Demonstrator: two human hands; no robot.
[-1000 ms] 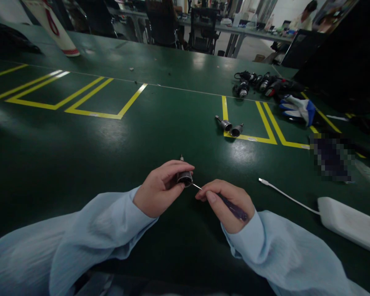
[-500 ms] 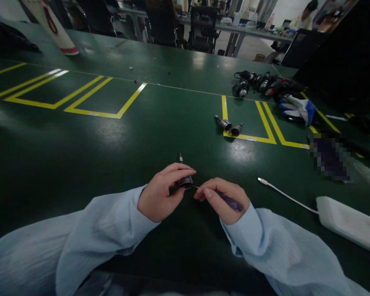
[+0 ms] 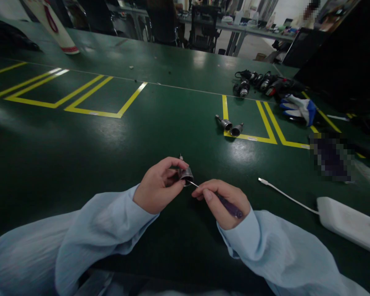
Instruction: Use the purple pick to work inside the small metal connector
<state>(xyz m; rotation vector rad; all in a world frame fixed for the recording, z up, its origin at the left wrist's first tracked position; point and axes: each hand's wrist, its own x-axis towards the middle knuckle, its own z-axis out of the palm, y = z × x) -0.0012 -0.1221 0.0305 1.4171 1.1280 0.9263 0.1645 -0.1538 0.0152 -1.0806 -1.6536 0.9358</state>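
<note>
My left hand [image 3: 160,184] grips a grey metal cup-shaped bit with a thin shank [image 3: 186,174], which looks like a hole saw. Fingers lie over its top and the thumb is at its lower rim. The cup's mouth faces toward me and to the right, while the shank points away. In my right hand [image 3: 223,201] is a slim screwdriver [image 3: 230,206] with a translucent purple handle. Its thin metal shaft reaches to the cup's mouth; the tip's exact contact is too small to tell. Two similar cup-shaped bits [image 3: 236,130] lie together farther off, right of centre.
Yellow tape [image 3: 93,112] marks boxes on the green table [image 3: 179,119]. At right are a white power strip [image 3: 348,220] with a cable, a pixelated dark object [image 3: 331,158], a blue-white glove [image 3: 299,107] and black power tools [image 3: 255,82]. Chairs and people are behind.
My left fingers have shifted back and left on the bit, uncovering more of its cup. The screwdriver shaft now shows more plainly at the mouth. My right hand has barely moved.
</note>
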